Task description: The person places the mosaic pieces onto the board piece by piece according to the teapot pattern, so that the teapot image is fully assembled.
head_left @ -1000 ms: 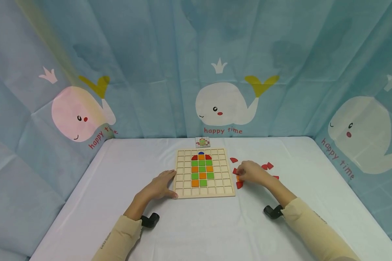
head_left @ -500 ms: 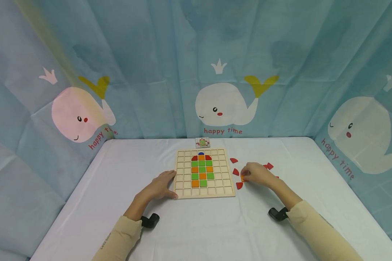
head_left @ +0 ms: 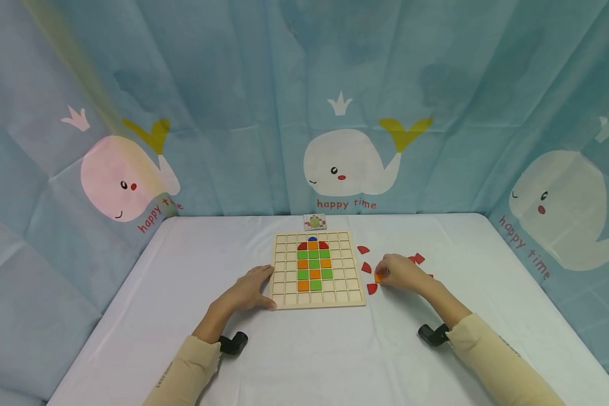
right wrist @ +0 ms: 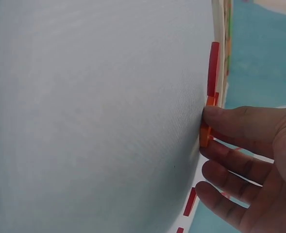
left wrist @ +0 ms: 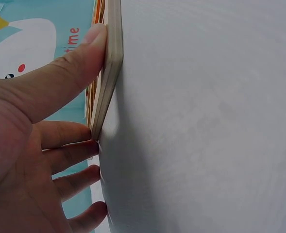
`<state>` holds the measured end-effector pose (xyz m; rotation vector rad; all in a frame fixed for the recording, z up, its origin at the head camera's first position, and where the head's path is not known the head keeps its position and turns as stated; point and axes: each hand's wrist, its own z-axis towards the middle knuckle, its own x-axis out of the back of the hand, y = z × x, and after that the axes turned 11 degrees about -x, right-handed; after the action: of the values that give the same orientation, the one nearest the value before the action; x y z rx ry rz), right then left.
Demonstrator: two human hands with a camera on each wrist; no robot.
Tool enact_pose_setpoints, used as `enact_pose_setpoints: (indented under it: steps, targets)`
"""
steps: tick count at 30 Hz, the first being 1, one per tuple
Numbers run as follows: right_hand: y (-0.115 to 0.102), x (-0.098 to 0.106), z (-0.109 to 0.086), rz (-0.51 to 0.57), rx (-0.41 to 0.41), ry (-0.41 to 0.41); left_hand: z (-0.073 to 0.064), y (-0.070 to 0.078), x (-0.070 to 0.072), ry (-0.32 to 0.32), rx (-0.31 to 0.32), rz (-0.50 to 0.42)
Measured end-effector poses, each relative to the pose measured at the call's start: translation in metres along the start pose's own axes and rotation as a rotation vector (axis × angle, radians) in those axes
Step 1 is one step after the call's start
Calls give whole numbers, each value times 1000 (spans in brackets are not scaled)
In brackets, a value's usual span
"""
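Observation:
A light wooden grid board (head_left: 344,285) lies on the table. Green and orange squares, two red quarter-round tiles and a blue half-round tile fill its middle cells. My left hand (head_left: 252,288) rests at the board's left side, thumb touching the near-left corner and fingers lying relaxed along the edge. To the right of the board, my right hand (head_left: 402,272) pinches an orange tile (right wrist: 204,136) between thumb and fingers, low at the tabletop. Loose red quarter-round tiles (head_left: 372,288) lie between that hand and the board.
Behind the board lies a small pattern card (head_left: 314,221). More red tiles (head_left: 419,258) sit beyond my right hand, partly hidden by it. A white cloth covers the table (head_left: 304,361); a blue whale-print curtain (head_left: 233,141) hangs behind.
My right hand has shifted slightly right, away from the board, with the orange tile, uncovering a red tile. The left hand and the board stay in place.

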<state>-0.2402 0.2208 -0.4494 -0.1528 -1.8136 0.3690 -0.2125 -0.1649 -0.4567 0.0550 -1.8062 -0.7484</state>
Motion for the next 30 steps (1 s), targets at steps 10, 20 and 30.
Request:
enact_pose_setpoints:
  steps: [10,20,30]
  targets:
    - [0,0,-1,-1,11,7,2,-3,-2,-6,-7,12]
    - [-2,1,0,13,34,23,3,-1,0,-19,10,12]
    - [-17,-1,0,51,75,28,1,-1,-1,-28,-7,31]
